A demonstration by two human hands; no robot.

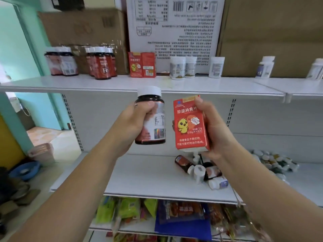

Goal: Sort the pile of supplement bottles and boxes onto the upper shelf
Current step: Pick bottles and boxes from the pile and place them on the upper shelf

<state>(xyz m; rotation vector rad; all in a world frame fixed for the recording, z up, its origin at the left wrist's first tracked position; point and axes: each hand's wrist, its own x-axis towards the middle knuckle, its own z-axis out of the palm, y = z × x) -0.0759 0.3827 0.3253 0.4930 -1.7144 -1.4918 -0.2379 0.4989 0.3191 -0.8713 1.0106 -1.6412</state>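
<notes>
The left hand (138, 117) is closed around a dark bottle (151, 117) with a white cap, held upright in the centre of the frame. Just beside it, the right hand (212, 126) grips a red box (189, 123) with a yellow chick drawing, also upright. Both are below the front edge of the upper shelf (139, 84). On this shelf stand dark bottles (101, 64) at the upper left, two red boxes (142, 64) in the middle and white bottles (181, 67) to the right. On the lower shelf (148, 175), a small pile of bottles (202, 170) lies behind the right wrist.
</notes>
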